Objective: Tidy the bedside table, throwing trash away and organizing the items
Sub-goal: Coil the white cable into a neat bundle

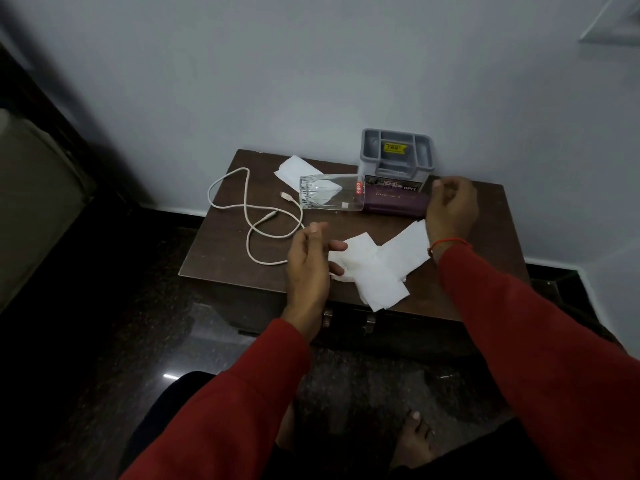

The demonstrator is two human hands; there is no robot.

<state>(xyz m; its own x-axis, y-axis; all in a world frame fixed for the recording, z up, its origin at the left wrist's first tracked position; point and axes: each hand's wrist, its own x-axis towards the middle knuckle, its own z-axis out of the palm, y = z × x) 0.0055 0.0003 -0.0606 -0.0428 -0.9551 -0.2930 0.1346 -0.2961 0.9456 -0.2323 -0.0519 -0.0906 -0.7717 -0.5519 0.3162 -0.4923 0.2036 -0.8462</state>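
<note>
Head view: the left hand (311,251) is half open and empty, touching the white papers (374,268) on the table (221,251). The right hand (450,209), loosely curled, holds nothing. The papers look light and floppy; pinching an edge should work.
</note>
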